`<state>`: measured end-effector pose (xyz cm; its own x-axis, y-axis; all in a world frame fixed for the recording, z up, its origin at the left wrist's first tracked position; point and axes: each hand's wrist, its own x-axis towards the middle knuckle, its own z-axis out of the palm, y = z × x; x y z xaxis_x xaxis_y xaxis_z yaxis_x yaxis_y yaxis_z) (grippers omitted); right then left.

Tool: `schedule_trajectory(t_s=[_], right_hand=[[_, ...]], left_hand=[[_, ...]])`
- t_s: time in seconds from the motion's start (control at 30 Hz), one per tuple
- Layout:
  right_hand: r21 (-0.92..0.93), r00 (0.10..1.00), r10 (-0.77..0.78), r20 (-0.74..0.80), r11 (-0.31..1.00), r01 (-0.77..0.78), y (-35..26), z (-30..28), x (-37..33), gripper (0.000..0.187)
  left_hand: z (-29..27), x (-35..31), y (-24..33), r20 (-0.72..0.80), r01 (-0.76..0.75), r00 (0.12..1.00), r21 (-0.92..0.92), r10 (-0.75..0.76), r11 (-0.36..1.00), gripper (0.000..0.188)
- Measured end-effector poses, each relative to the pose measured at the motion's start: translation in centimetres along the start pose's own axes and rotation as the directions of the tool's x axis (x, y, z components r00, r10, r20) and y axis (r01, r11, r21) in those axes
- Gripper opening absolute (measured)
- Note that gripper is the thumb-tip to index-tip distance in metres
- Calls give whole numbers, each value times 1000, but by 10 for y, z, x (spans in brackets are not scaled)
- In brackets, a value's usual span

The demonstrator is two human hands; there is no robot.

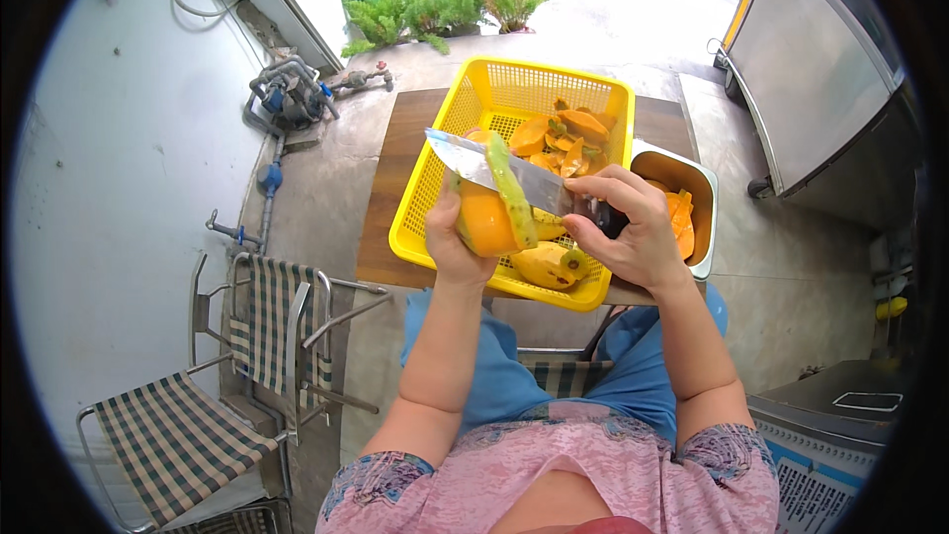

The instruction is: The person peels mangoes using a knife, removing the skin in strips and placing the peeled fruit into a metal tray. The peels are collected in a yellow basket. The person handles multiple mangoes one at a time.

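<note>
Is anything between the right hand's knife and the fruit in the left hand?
Only a strip of green peel, draped across the knife beside the fruit; nothing else visible stands in between.

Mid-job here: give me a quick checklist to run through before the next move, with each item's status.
1. Fruit held: ok, in the left hand.
2. Knife held: ok, in the right hand.
3. Left fingers clear of the blade: cannot tell; the fruit hides some.
4. Blade clear of peel: not ok; a green strip lies across it.
5. Basket beneath the fruit: ok.
6. Metal tray free of pieces: not ok; orange pieces lie inside.
</note>
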<state>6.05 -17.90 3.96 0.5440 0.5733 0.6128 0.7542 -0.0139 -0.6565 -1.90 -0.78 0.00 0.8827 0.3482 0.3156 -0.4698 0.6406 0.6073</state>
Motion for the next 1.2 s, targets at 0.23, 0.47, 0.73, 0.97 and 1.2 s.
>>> schedule_trajectory(t_s=[0.23, 0.47, 0.73, 0.97, 1.2], right_hand=[[70, 996, 79, 31, 994, -81, 1, 0, 7, 24], [296, 960, 261, 101, 913, -280, 7, 2, 6, 22], [364, 892, 403, 204, 815, -451, 21, 2, -1, 21], [493, 823, 541, 172, 677, -547, 40, 10, 14, 23], [76, 909, 415, -38, 908, -412, 30, 14, -2, 24]], left_hand=[[-5, -4, -6, -108, 43, 993, -32, -46, 999, 67], [-10, -5, -4, -15, 57, 998, 13, -57, 998, 69], [-18, -2, 2, 91, 155, 986, -203, -139, 967, 67], [0, -2, -6, -105, 202, 971, -127, -215, 971, 59], [-9, 17, -10, -492, 154, 838, -200, -236, 967, 51]])
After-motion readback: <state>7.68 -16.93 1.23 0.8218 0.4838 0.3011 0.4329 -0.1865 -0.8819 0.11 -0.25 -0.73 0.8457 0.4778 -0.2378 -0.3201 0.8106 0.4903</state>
